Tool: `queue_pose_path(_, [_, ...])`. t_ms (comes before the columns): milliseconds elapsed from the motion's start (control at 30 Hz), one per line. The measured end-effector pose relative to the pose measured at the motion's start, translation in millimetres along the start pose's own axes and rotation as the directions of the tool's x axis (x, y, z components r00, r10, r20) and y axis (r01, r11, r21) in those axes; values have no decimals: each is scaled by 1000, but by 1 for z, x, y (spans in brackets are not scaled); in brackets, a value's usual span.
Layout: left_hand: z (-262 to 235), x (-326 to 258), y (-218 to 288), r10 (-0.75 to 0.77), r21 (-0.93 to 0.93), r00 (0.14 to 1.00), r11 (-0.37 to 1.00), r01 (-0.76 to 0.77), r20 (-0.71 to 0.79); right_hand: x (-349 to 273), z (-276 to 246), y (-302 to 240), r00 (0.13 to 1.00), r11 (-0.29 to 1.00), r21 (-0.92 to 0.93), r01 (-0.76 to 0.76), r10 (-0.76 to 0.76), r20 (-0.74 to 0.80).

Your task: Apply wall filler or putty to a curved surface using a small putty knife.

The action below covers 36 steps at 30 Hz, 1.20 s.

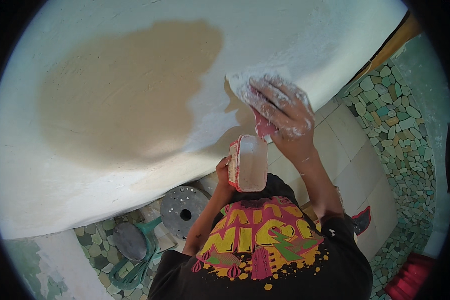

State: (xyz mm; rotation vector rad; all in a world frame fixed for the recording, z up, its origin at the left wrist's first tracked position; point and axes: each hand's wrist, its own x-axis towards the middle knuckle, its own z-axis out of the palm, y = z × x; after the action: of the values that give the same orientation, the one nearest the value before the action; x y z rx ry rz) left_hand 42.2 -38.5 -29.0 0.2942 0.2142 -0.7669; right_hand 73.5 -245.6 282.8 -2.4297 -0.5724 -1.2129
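My left hand [224, 170] grips a small rectangular plastic tub [251, 165] with a red rim, tilted so that its whitish inside shows. Up and to the right of it, my right hand [285, 107], smeared with white paste or powder, presses against the pale wall [205, 120]. Its fingers are closed over a pinkish, flexible-looking piece [265, 126], whose exact kind I cannot make out. White material covers the fingers and the wall surface beside them. Left of that hand, a large tan shadow-like patch [135, 90] spreads over the wall.
Down by the wall's foot lie a round grey disc with holes [182, 210] and a green object with a dark oval top [130, 241]. Light floor tiles [345, 145] are bordered by green pebble mosaic [400, 120]. Something red [412, 280] lies at the lower right.
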Motion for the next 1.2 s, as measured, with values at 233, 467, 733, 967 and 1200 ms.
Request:
queue_pose_path(233, [7,-4,1,-64,55,995,997,60,73,-10,-18,2,996,991,100,-88,87,18])
queue_pose_path(467, [45,-13,5,-29,-68,999,997,31,25,-14,-1,31,992,985,-128,-119,112,-60])
queue_pose_path(733, [28,-11,8,6,-138,991,990,12,131,-40,11,29,995,978,-185,-99,92,-49])
queue_pose_path(967, [21,-9,7,-1,-112,990,994,17,141,-35,30,29,991,962,-238,-131,127,-34])
queue_pose_path(1200, [37,-17,6,29,-29,999,999,-28,24,-46,4,6,978,962,-186,-198,205,20])
